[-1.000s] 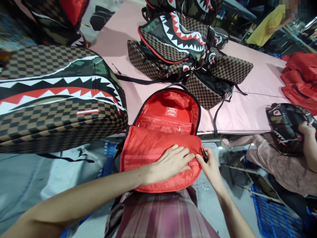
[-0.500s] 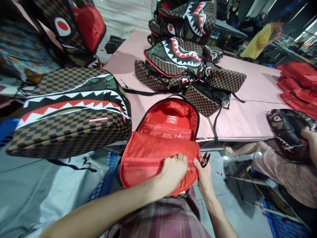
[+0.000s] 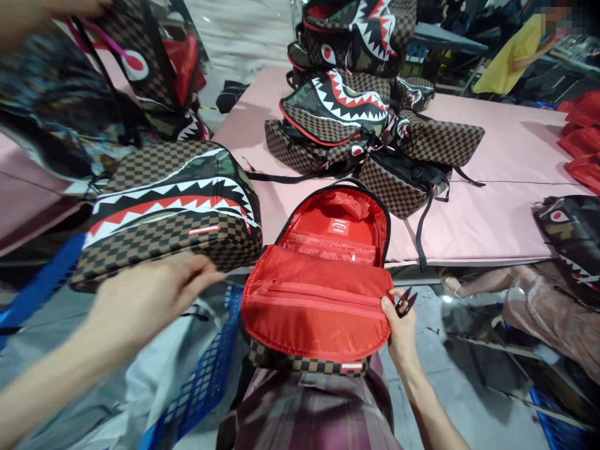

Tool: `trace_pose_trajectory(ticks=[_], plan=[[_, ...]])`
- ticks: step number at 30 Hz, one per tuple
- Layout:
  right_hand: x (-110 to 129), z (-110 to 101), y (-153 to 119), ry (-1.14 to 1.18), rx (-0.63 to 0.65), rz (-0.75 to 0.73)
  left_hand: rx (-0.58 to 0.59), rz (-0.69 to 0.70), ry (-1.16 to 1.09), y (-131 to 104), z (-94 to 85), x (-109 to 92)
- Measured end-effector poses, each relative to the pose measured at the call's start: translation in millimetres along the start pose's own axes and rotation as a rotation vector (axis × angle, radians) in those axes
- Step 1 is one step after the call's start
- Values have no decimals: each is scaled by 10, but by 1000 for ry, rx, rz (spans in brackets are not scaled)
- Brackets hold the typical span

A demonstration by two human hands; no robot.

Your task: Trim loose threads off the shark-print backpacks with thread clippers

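Note:
An unzipped backpack with a brown-and-black check shell rests against my lap and the table edge. Its red-lined flap is folded down toward me, showing a zip across it. My right hand pinches the flap's right edge between thumb and fingers, and black thread snips stick out of the same hand, blades apart. Off to the left, my left hand is in the air before a closed check backpack with a shark-mouth print. Its fingertips are pressed together; whatever is between them is too blurred to see.
Several shark-print bags are heaped on the pink table. Another person's hand is at a bag at upper left. Blue crates stand below. Red pieces and a dark bag are at right.
My left hand has left the flap and swung left, in front of the closed backpack. My right hand keeps its hold on the flap and snips. A person's hand has appeared at upper left.

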State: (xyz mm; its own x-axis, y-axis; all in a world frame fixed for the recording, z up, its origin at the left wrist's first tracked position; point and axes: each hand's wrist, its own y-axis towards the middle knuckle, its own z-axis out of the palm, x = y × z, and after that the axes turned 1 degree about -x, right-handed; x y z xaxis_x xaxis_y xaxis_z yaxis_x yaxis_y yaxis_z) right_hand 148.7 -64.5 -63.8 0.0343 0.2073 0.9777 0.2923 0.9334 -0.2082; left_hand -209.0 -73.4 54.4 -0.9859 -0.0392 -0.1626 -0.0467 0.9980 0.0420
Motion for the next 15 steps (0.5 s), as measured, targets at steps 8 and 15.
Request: trace_pose_trajectory(ticks=[8, 15], plan=[[3, 45, -9, -49, -64, -101, 64, 603, -153, -490, 932, -907], [-25, 129, -203, 26, -23, -42, 399, 701, -225, -265, 635, -1755]])
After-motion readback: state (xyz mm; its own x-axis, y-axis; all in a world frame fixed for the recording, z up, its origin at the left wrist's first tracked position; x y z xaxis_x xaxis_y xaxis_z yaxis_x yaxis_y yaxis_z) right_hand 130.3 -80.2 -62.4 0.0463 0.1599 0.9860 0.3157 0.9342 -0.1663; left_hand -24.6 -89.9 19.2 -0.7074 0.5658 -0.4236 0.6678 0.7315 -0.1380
